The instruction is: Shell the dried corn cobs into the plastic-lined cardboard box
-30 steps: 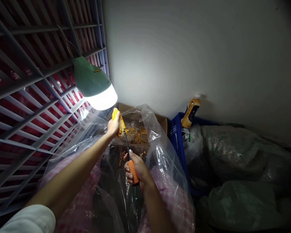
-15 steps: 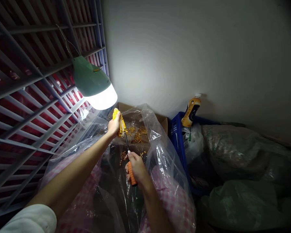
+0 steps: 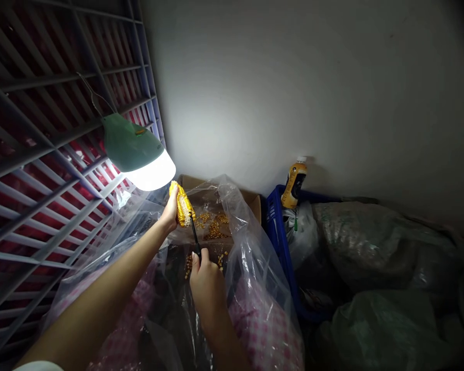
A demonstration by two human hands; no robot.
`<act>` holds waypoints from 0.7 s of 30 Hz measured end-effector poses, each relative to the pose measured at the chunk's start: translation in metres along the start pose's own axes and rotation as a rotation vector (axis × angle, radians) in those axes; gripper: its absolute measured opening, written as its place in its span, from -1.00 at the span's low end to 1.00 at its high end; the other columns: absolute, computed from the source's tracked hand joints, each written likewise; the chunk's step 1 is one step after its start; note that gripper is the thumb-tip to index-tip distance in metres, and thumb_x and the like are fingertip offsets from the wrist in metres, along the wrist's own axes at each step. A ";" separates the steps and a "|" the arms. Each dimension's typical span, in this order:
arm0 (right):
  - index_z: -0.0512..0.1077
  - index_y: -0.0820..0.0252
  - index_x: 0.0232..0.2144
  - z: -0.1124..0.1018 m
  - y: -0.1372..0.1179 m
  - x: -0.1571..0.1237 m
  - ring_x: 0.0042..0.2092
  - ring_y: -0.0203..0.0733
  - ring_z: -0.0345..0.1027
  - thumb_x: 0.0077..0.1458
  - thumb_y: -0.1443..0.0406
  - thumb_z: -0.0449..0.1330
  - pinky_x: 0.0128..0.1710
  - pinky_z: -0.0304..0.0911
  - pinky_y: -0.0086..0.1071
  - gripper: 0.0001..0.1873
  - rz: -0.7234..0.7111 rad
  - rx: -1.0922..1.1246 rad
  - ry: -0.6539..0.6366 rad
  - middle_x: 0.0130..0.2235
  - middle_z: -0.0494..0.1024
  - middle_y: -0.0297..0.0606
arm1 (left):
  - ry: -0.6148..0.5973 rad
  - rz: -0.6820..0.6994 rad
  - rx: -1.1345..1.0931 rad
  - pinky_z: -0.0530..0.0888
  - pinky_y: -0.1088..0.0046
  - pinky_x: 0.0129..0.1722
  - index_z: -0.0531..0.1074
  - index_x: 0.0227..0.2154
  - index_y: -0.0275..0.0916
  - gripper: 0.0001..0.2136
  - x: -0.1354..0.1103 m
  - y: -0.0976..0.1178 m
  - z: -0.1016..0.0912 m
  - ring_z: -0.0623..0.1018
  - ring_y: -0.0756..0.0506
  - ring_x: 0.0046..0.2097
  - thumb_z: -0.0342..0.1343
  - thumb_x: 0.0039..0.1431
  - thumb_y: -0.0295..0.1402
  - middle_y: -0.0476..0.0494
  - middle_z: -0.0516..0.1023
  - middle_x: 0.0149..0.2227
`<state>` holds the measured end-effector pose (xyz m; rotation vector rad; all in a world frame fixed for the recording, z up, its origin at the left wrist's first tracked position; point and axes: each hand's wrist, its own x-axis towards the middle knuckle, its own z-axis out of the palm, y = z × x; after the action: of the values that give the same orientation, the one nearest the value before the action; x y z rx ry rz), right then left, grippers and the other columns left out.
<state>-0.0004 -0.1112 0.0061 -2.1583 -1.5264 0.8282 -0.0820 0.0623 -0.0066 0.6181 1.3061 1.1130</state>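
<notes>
Well, my left fingers [image 3: 172, 206] wrap the bumpy yellow corn cob [image 3: 183, 205], held up over the corner of the cardboard box [image 3: 216, 189]. My right fingers [image 3: 200, 268] curl round a screwdriver [image 3: 194, 236], its thin black shaft touching the cob. Loose kernels [image 3: 215, 230] lie scattered in the box. Unlike a moment ago, the orange handle has vanished inside my right fist.

Yellow corn cob [image 3: 183, 206], pink-checked cloth [image 3: 265, 330], blue crate [image 3: 278, 242].
</notes>
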 end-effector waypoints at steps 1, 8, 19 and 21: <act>0.31 0.18 -0.25 -0.001 -0.001 -0.001 -0.41 -0.03 0.43 0.19 0.17 -0.19 -0.55 0.00 -0.40 -0.67 -0.002 -0.023 -0.004 -0.41 0.53 -0.03 | -0.015 -0.034 -0.074 0.43 0.52 -0.55 0.34 -0.36 -0.24 -0.58 -0.002 0.001 0.001 0.42 0.02 -0.62 -0.10 0.03 0.06 0.03 0.39 -0.62; 0.31 0.15 -0.23 -0.008 -0.006 -0.005 -0.36 -0.02 0.46 0.20 0.20 -0.21 -0.54 0.06 -0.39 -0.67 -0.011 -0.080 0.000 -0.39 0.55 -0.13 | 0.021 -0.113 -0.239 0.39 0.53 -0.65 0.32 -0.46 -0.27 -0.64 -0.007 0.005 0.004 0.39 0.02 -0.67 -0.08 0.08 -0.03 0.01 0.38 -0.66; 0.30 0.15 -0.28 -0.005 0.001 -0.002 -0.44 -0.11 0.43 0.17 0.13 -0.20 -0.55 0.16 -0.40 -0.66 0.002 0.179 -0.055 -0.45 0.49 -0.19 | 0.031 -0.032 -0.219 0.38 0.55 -0.63 0.35 -0.37 -0.27 -0.61 -0.005 0.002 0.004 0.41 0.03 -0.62 -0.05 0.03 0.01 0.01 0.39 -0.61; 0.26 0.12 -0.33 -0.005 0.004 0.003 -0.64 -0.24 0.31 0.14 0.06 -0.20 -0.68 0.11 -0.44 -0.64 0.065 0.395 -0.195 -0.58 0.38 -0.34 | 0.023 -0.027 -0.187 0.38 0.55 -0.63 0.35 -0.38 -0.28 -0.59 -0.002 0.000 0.002 0.40 0.03 -0.62 -0.01 -0.01 0.03 0.01 0.38 -0.62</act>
<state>0.0068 -0.1102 0.0067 -1.8871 -1.2507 1.2746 -0.0802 0.0611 -0.0054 0.4487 1.2095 1.2071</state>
